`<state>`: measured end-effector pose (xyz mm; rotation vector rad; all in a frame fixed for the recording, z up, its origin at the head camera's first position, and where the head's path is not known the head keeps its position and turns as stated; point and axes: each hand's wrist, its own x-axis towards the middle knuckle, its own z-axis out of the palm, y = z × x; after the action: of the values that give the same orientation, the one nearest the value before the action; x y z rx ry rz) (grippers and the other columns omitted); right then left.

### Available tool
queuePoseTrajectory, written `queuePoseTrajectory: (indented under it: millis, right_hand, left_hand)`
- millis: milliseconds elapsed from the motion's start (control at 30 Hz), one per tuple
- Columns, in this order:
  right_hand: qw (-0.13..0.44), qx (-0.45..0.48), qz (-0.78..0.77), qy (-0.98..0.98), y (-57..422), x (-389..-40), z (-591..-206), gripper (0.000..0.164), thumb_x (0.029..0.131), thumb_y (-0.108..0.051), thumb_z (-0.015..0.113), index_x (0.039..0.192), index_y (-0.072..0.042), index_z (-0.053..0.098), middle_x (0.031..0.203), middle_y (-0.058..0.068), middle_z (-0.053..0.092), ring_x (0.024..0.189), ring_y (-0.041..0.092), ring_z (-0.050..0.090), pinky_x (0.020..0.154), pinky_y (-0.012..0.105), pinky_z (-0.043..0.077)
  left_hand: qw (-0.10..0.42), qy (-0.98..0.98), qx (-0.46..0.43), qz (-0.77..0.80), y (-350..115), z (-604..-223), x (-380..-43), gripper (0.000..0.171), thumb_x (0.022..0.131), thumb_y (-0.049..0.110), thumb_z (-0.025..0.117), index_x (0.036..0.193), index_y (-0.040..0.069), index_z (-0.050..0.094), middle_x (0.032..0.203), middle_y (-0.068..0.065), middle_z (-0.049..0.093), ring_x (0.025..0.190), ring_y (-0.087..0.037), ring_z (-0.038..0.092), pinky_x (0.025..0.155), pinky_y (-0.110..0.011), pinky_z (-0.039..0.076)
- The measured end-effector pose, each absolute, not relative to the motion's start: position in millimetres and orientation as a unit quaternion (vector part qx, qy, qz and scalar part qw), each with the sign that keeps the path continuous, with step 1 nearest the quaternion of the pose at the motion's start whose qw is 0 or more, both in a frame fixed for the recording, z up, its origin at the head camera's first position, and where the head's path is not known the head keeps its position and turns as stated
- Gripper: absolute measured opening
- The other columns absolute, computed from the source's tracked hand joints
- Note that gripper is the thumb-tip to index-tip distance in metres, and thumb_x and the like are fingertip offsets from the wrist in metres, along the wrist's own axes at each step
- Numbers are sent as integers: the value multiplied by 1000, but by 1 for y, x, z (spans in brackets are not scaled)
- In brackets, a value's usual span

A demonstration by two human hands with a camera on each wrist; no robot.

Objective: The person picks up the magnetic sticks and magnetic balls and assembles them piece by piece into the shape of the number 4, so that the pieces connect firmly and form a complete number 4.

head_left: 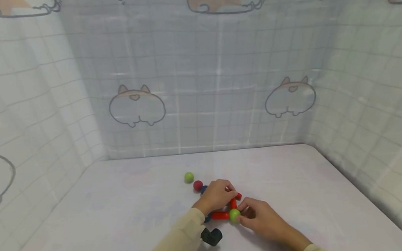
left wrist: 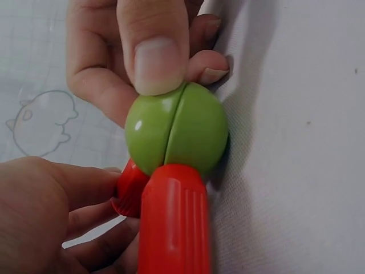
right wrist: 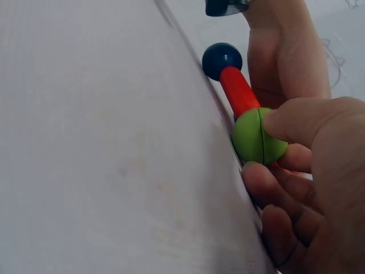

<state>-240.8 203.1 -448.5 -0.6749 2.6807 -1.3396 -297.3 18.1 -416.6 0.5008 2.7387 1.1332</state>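
Observation:
My right hand (head_left: 265,219) pinches a green ball (head_left: 234,216) between thumb and fingers; a thin seam runs round the ball in both wrist views. From that ball a red rod (head_left: 220,215) runs left to a dark blue ball (right wrist: 222,61). A second red rod (left wrist: 130,191) meets the green ball at an angle, and my left hand (head_left: 218,197) pinches it with thumb and fingertips. Another red piece (head_left: 239,196) shows just beyond the left fingertips, partly hidden. The left hand and forearm cover part of the pieces behind them.
Beyond my left hand lie a loose-looking green ball (head_left: 189,177), a red ball (head_left: 198,186) and a partly hidden blue ball (head_left: 204,189). A black device (head_left: 212,237) sits at my left wrist. Patterned curtains (head_left: 200,113) enclose the pale tabletop (head_left: 123,222) at the back and sides.

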Motion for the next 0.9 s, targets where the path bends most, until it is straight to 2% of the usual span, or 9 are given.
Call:
queuePoseTrajectory:
  millis: [367, 667, 900]
  right_hand:
    - [21, -206, -414, 887, 197, -240, -450, 28, 87, -31, 78, 103, -17, 61, 90, -10, 64, 78, 12, 59, 66, 25, 51]
    - [17, -222, -426, 877, 197, -241, -450, 21, 88, -27, 78, 100, -20, 62, 94, -10, 67, 79, 12, 63, 71, 24, 54]
    - [15, -230, -417, 879, 197, -241, -449, 21, 88, -25, 79, 101, -21, 63, 94, -10, 65, 80, 11, 61, 72, 24, 54]
  left_hand:
    - [50, 912, 154, 378, 20, -423, -300, 11, 93, 26, 72, 90, 16, 71, 75, 6, 61, 68, -13, 56, 60, -25, 49]
    - [41, 909, 174, 376, 20, -419, -301, 12, 95, 20, 68, 94, 12, 77, 68, 4, 62, 60, -13, 54, 54, -24, 47]
    - [22, 914, 196, 354, 21, -419, -302, 11, 94, 19, 68, 88, 13, 76, 70, 8, 62, 69, -12, 55, 60, -25, 46]
